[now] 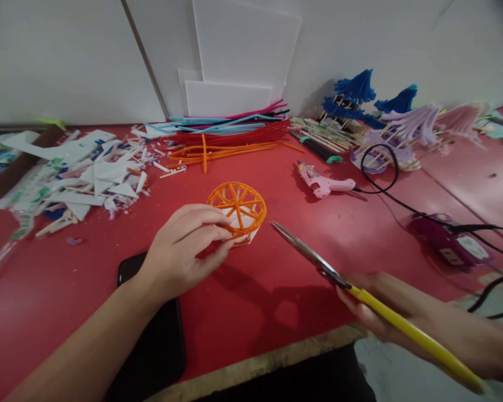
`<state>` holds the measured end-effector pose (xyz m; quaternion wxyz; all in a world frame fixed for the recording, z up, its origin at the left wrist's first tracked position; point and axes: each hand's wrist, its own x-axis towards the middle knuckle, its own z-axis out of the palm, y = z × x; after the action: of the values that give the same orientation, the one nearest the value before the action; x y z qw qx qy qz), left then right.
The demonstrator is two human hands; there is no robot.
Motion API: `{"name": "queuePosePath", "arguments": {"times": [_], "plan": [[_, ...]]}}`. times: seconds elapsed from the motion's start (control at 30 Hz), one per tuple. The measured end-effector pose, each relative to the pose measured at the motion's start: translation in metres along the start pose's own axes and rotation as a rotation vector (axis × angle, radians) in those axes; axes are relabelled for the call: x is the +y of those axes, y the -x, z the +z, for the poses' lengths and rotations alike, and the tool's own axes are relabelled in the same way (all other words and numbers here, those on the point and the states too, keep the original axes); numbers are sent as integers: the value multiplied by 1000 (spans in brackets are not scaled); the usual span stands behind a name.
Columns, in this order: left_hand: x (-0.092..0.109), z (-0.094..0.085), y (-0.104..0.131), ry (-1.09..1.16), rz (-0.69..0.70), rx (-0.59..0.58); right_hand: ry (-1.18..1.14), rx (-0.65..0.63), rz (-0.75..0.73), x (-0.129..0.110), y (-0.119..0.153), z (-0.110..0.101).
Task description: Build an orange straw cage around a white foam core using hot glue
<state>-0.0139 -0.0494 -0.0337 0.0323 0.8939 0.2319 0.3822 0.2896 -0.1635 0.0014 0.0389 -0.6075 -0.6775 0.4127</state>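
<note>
My left hand point(193, 240) pinches the near left edge of a small round model point(238, 207). Its top is an orange pipe-cleaner ring with spokes crossing it, above a white base, with short posts between. My right hand point(394, 307) is wrapped around scissors point(318, 261) with yellow handles. Their metal blades point up and left, appear closed, and stop a little to the right of the model without touching it. Beneath my left forearm lies a black phone point(163, 340), partly covered.
Orange pipe cleaners point(235, 151) lie behind the model. A pink glue gun point(324, 183) rests to the right, its black cord near a purple power box point(456, 240). White scraps point(96, 178) are heaped at left. Small blue-roofed models point(354, 89) stand at the back right.
</note>
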Motion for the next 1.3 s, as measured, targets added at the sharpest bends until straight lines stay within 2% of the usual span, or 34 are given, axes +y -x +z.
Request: {"name": "queuePosePath", "arguments": {"times": [0.1, 0.23, 0.43, 0.57, 0.93, 1.3], "plan": [[1, 0, -1, 6, -3, 3, -118, -246, -3, -8, 3, 2], [2, -1, -1, 20, 0, 8, -209, -354, 23, -17, -5, 4], [2, -1, 0, 22, -2, 0, -261, -399, 61, -30, -18, -2], [3, -1, -1, 13, -6, 0, -238, -431, 45, -31, -20, -5], [3, -2, -1, 5, -8, -7, -266, -394, 55, -30, -24, 0], [2, -3, -2, 39, -10, -15, -228, -396, 63, -30, -27, -9]]}}
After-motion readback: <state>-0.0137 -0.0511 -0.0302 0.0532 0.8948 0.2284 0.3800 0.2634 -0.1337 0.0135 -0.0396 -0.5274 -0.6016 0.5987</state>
